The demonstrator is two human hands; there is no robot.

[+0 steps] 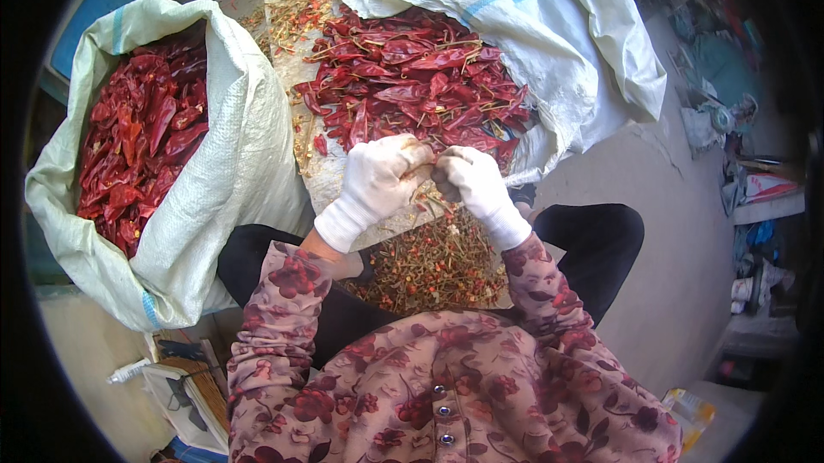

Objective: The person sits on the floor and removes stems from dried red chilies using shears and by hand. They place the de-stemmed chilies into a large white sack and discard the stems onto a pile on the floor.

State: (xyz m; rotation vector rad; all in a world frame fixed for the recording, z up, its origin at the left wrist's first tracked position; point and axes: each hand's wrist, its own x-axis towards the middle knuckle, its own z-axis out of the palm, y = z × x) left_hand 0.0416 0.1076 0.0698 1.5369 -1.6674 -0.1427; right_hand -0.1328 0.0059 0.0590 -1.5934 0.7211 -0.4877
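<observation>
My left hand (385, 172) and my right hand (471, 181), both in white knit gloves, meet at the fingertips. Their fingers are curled and pinched around a small piece of dried chili (434, 158); only a bit of red shows, the rest is hidden by the gloves. Just beyond the hands lies a heap of dried red chilies (412, 83), many with stems. It spills from the mouth of a white woven sack (547, 57) onto a pale board (328, 183). Below my hands, between my legs, is a pile of stems and chili scraps (431, 263).
To the left stands another white woven sack (251, 141), its mouth wide, filled with red chili pods (145, 141). Loose seeds and fragments (299, 19) litter the board's far left part. Cluttered shelves (769, 205) line the right side. A cardboard box (187, 398) sits at lower left.
</observation>
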